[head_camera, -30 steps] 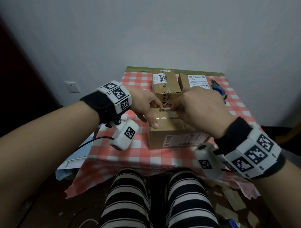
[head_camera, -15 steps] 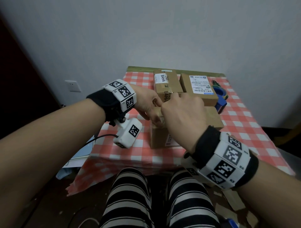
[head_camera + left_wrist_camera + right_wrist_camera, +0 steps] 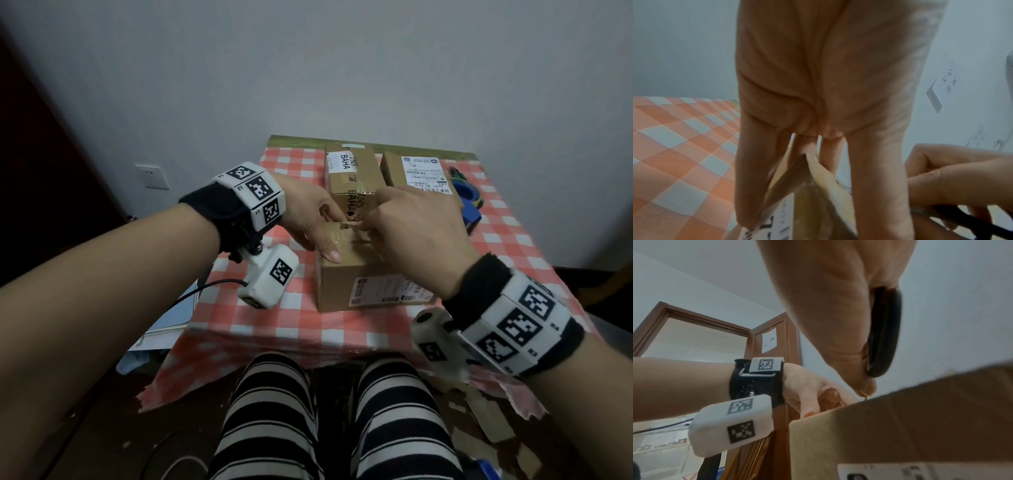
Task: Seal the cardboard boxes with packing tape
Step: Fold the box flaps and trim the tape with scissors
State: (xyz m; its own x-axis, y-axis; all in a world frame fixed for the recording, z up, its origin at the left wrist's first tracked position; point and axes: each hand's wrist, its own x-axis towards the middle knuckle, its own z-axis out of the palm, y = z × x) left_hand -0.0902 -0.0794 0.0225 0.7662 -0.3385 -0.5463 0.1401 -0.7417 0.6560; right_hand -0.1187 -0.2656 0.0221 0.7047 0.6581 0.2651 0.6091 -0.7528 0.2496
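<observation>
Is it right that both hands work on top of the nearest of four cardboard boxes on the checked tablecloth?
Not quite: the head view shows three boxes, not four. Both the left hand and right hand work on top of the nearest box on the checked tablecloth.

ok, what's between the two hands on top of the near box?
Head view: only a short crumpled tape end on the near box, pinched by the right hand; the left hand presses beside it.
</observation>
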